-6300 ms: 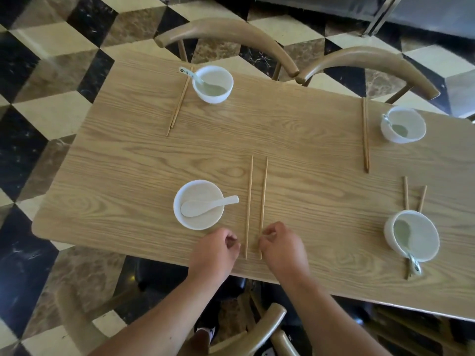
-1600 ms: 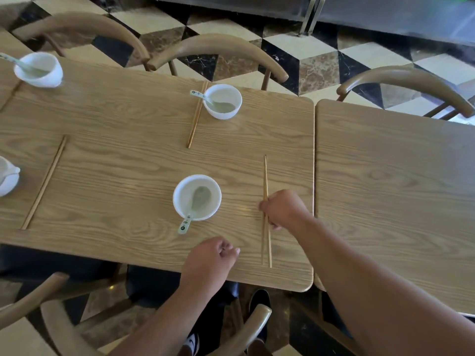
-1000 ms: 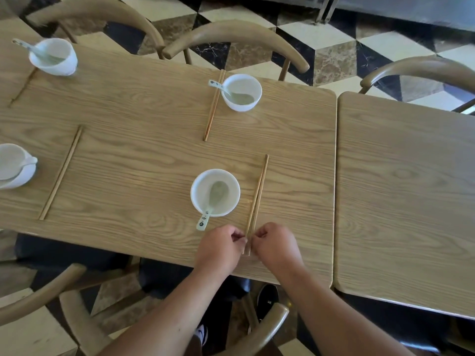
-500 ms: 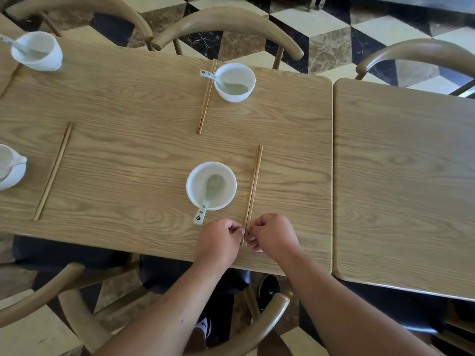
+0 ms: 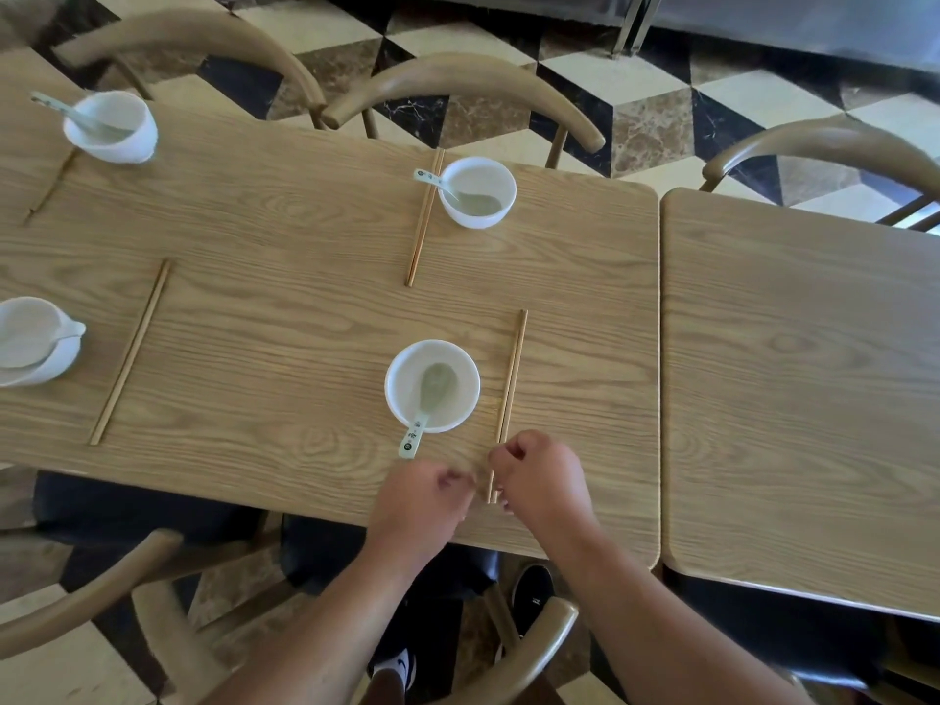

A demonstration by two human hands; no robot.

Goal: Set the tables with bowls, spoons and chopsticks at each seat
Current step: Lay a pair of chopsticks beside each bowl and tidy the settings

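A white bowl point(image 5: 403, 394) stands near the front edge of the wooden table point(image 5: 285, 307), and a pale spoon point(image 5: 424, 409) lies in it with its handle pointing toward me. Just right of the bowl, a pair of wooden chopsticks point(image 5: 510, 384) lies flat and close together. My right hand point(image 5: 541, 483) is curled over their near end, fingertips against them. My left hand point(image 5: 422, 498) is loosely closed just left of that end, a small gap away, holding nothing.
The far seat has a bowl with spoon point(image 5: 478, 193) and chopsticks point(image 5: 423, 221). Two more bowls point(image 5: 109, 127) point(image 5: 30, 340) and chopsticks point(image 5: 129, 353) lie to the left. A bare second table point(image 5: 798, 389) adjoins on the right. Wooden chairs point(image 5: 463, 81) surround both tables.
The spread chopsticks were brought together beside the bowl by both hands. Since half a second ago my left hand has drawn slightly away from their end.
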